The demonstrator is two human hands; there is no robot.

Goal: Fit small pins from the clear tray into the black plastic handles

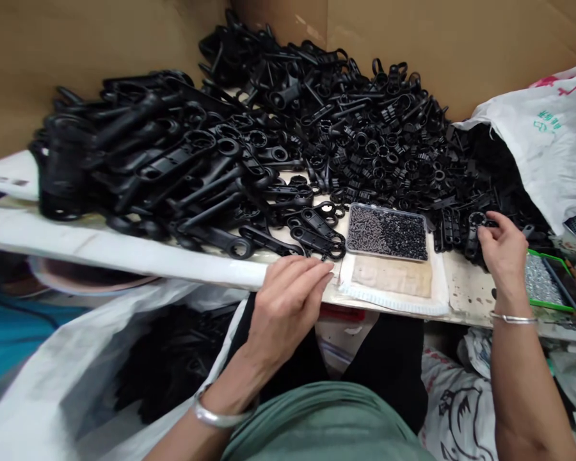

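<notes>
My right hand [504, 250] is at the right of the table, thumb and forefinger closed on a black plastic part [474, 238] with a ring at its top end. Similar small black pieces [448, 229] stand in a row just left of it. My left hand [290, 304] rests at the table's front edge, palm down, fingers stretched out and nothing visible in them. Close beyond its fingertips lie long black plastic arms with ringed ends [317, 232]. A clear plastic box [388, 232] of tiny dark pieces sits between my hands, on a pale cloth pad [393, 282].
Large heaps of black parts [173, 147] fill the table's back, against cardboard walls [413, 38]. At right are a white sack [552, 141] and a green-edged tray [544, 282] of small shiny pieces. Below left, an open white bag [67, 384] holds black pieces.
</notes>
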